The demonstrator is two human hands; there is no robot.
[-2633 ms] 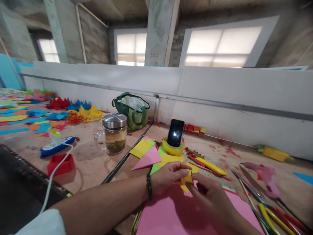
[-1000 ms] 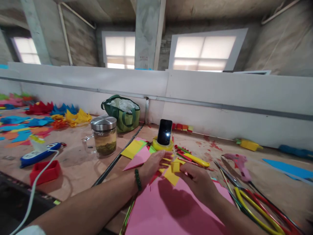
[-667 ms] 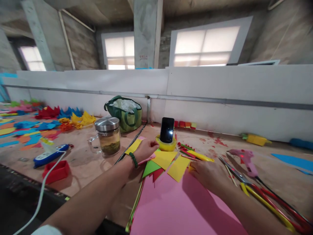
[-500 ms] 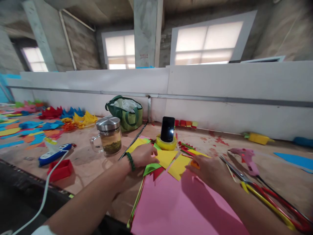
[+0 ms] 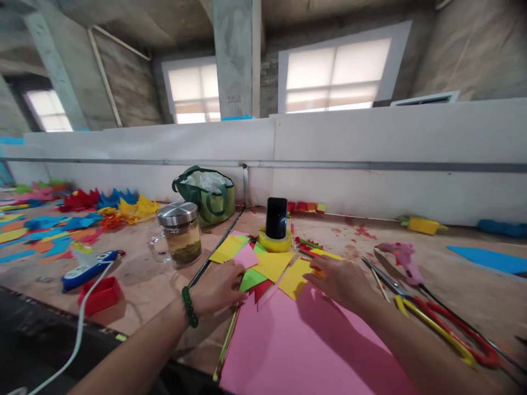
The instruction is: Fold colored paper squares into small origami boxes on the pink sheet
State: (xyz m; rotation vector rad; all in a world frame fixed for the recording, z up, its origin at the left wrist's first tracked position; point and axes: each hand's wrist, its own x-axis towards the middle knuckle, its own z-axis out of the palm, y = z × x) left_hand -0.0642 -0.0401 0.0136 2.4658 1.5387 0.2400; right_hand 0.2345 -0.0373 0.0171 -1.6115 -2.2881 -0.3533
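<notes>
My left hand (image 5: 218,291), with a green bead bracelet (image 5: 189,307) at the wrist, is low over the table by the left edge of the paper pieces. Its fingers reach forward, apart and holding nothing. Close to its fingertips are a pink piece (image 5: 247,256), a yellow piece (image 5: 225,249) and a green piece (image 5: 252,280). My right hand (image 5: 340,280) rests palm down at the right of the pile, fingers apart, beside a yellow piece (image 5: 294,278). A shaded orange-yellow patch shows under its fingers. Below both hands lies a large pink sheet (image 5: 284,345).
A phone (image 5: 276,216) leans upright in a yellow tape roll (image 5: 275,241). Scissors (image 5: 411,299) and a pink glue gun (image 5: 401,260) lie right. Leftward are a glass tea mug (image 5: 181,236), a green bag (image 5: 214,203), a red box (image 5: 99,295) and a blue power strip (image 5: 88,270).
My left hand has drawn back to the left from the pile, uncovering the pink and yellow pieces. My right hand stays by the yellow paper. The view has shifted slightly.
</notes>
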